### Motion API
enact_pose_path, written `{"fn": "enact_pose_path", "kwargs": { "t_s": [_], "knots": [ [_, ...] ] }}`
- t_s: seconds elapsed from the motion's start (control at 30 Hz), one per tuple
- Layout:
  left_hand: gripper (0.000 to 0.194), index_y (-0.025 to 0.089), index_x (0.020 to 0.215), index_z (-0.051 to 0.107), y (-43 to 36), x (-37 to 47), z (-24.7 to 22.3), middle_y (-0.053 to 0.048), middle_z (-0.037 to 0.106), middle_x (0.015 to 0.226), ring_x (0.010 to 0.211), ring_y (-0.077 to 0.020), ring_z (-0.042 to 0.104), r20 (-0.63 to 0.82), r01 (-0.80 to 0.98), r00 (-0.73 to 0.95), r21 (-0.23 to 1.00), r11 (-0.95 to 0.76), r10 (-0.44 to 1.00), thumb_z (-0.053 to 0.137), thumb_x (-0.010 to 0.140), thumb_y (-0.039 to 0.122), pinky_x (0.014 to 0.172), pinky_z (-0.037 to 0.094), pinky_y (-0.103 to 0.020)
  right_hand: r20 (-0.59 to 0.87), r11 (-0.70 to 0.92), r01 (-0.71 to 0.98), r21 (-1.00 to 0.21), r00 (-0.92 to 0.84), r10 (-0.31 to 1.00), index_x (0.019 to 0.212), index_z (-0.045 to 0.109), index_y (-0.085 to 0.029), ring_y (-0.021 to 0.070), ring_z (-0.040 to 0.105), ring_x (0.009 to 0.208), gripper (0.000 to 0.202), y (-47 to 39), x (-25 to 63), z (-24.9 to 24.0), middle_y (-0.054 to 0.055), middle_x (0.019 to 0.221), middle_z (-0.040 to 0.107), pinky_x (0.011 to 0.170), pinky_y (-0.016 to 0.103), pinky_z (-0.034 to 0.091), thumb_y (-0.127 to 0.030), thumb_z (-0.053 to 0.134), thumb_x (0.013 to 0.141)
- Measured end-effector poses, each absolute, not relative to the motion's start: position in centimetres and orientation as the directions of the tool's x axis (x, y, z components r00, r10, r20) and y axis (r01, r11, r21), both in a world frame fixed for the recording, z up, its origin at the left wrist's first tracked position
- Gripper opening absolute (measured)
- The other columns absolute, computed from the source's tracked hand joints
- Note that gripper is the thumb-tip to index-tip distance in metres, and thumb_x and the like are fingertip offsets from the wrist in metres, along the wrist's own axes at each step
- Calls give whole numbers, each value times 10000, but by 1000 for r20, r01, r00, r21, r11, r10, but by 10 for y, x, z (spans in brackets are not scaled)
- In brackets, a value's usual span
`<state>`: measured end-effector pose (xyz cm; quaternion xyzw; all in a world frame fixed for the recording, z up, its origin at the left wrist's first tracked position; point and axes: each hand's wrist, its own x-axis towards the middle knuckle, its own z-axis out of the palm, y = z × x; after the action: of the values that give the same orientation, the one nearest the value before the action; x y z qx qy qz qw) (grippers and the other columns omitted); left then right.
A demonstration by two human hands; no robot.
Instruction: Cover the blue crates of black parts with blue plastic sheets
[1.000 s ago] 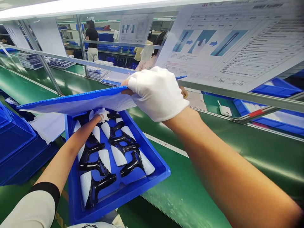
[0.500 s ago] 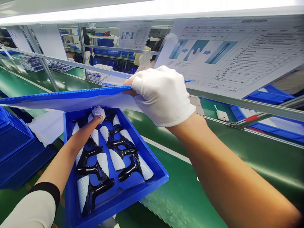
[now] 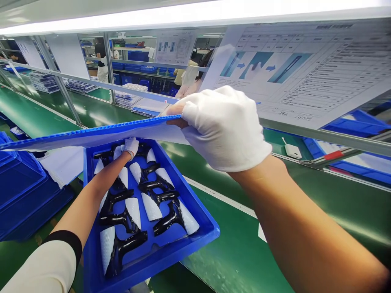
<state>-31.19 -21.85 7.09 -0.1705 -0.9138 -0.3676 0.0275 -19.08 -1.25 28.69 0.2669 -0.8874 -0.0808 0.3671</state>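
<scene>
My right hand (image 3: 224, 128), in a white glove, grips the edge of a blue corrugated plastic sheet (image 3: 91, 132) with a white layer under it, held raised over a blue tray (image 3: 195, 213). The tray holds several glossy black curved parts (image 3: 166, 217) with white ribbed wrapped ends (image 3: 151, 206). My left hand (image 3: 131, 146), also in a white glove, reaches under the sheet to the far end of the tray and touches the parts there; whether it grips one is hidden.
The tray sits at the near edge of a green conveyor belt (image 3: 275, 244). Stacked blue trays (image 3: 21, 191) stand at left. A metal rail (image 3: 320, 134) carries an instruction sheet (image 3: 293, 69). A small white device (image 3: 292, 150) lies beyond. People work in the background.
My right hand has shifted slightly right and toward me with the sheet, which now lies flatter. My left hand stays at the tray's far end.
</scene>
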Motion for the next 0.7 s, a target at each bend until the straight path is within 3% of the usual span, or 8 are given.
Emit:
{"fn": "enact_pose_path", "kwargs": {
  "t_s": [0.27, 0.5, 0.7],
  "knots": [
    [418, 63, 1106, 638, -269, -230, 38, -197, 597, 1211, 1200, -238, 494, 128, 273, -956, 711, 648, 263, 293, 1012, 280, 985, 370, -353, 646, 833, -380, 403, -526, -553, 977, 698, -228, 180, 550, 749, 486, -14, -199, 286, 44, 849, 671, 643, 326, 304, -271, 215, 1001],
    [426, 120, 1168, 598, -283, -205, 16, -143, 570, 1240, 1169, -257, 522, 113, 212, -975, 730, 649, 192, 535, 919, 460, 1031, 391, -462, 690, 746, -391, 538, -303, -657, 898, 690, -217, 177, 481, 636, 430, -11, -205, 279, 33, 757, 668, 588, 297, 299, -286, 279, 1006],
    [448, 134, 1180, 613, -307, -194, 16, -182, 529, 1291, 1246, -274, 439, 94, 177, -982, 751, 636, 162, 470, 933, 479, 1086, 286, -443, 703, 749, -354, 561, -274, -656, 908, 707, -216, 163, 478, 616, 424, -7, -206, 279, 29, 753, 671, 588, 280, 302, -243, 294, 995]
  ]
}}
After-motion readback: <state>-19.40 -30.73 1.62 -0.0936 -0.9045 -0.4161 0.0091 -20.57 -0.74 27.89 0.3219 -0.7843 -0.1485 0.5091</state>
